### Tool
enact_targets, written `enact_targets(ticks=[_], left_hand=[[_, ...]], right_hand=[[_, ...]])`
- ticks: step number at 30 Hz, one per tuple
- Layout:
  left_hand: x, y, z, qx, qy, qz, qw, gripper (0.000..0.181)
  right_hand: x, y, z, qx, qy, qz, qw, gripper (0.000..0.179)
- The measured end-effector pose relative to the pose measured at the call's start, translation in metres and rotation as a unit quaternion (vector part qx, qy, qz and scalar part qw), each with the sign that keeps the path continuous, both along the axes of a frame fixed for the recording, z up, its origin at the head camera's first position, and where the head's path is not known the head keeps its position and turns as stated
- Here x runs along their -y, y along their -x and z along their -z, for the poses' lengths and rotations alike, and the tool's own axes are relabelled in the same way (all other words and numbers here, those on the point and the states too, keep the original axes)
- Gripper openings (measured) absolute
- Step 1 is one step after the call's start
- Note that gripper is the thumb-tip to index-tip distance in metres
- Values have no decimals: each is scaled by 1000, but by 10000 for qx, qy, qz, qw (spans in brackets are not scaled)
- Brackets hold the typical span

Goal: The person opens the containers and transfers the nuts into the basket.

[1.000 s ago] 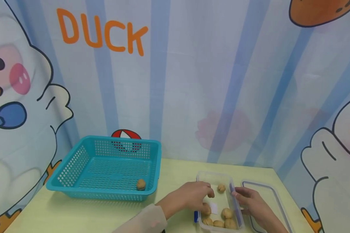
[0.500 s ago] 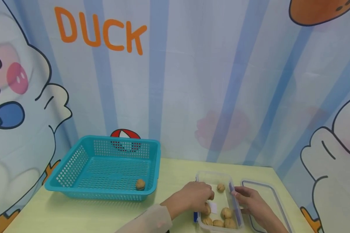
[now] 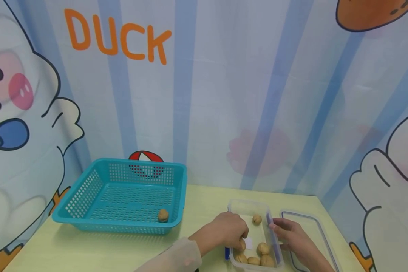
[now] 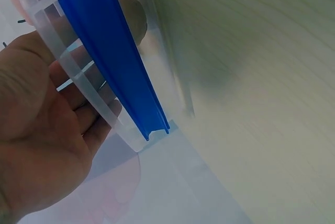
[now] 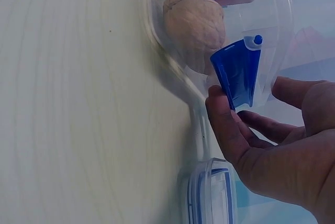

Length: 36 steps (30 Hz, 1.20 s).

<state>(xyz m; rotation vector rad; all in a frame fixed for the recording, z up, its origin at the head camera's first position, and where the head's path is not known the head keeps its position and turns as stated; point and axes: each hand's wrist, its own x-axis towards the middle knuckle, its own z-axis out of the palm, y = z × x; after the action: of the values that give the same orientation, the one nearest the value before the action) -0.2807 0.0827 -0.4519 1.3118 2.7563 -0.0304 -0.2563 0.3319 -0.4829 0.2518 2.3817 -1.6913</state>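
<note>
A clear plastic food box (image 3: 248,204) with blue side latches stands at the front right of the table. My left hand (image 3: 226,228) reaches over its left wall, fingers curled down inside at a walnut (image 3: 240,246) by that wall. In the left wrist view, the fingers show through the box, behind a blue latch (image 4: 112,51). Several more walnuts (image 3: 266,260) lie at the box's near end, and a lone walnut (image 3: 257,219) farther back. My right hand (image 3: 294,240) holds the right wall, thumb at the rim and fingertips at the other latch (image 5: 238,72).
A turquoise perforated basket (image 3: 122,227) stands on the left of the table, with one walnut (image 3: 163,215) in its near right corner. The clear box lid (image 3: 321,230) lies right of the box, partly beneath the right hand. A printed curtain (image 3: 210,94) hangs behind the table.
The left hand's fingers have curled lower around the walnut by the left wall. The right hand and the box hold their places; the view shifts slightly.
</note>
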Motion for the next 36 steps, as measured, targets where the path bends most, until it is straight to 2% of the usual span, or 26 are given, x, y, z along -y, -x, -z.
enact_targets(ticks=[9, 16, 21, 27, 33, 36], left_hand=[[1, -2, -1, -76, 2, -65, 9999, 27], [2, 3, 2, -1, -345, 55, 9994, 26], [6, 3, -2, -8, -573, 161, 9982, 27], [22, -7, -19, -47, -895, 350, 9954, 30], [58, -14, -39, 199, -1591, 432, 9861, 31], [76, -17, -49, 324, -1921, 348, 9802, 28]], right_hand=[[1, -1, -2, 13, -19, -12, 10000, 69], [0, -1, -3, -29, -42, -65, 10000, 69], [0, 1, -1, -23, -73, -28, 10000, 67], [1, 0, 1, 19, -99, -20, 9999, 68], [2, -1, 0, 24, -50, 23, 10000, 68], [1, -1, 0, 38, 4, 15, 10000, 67]])
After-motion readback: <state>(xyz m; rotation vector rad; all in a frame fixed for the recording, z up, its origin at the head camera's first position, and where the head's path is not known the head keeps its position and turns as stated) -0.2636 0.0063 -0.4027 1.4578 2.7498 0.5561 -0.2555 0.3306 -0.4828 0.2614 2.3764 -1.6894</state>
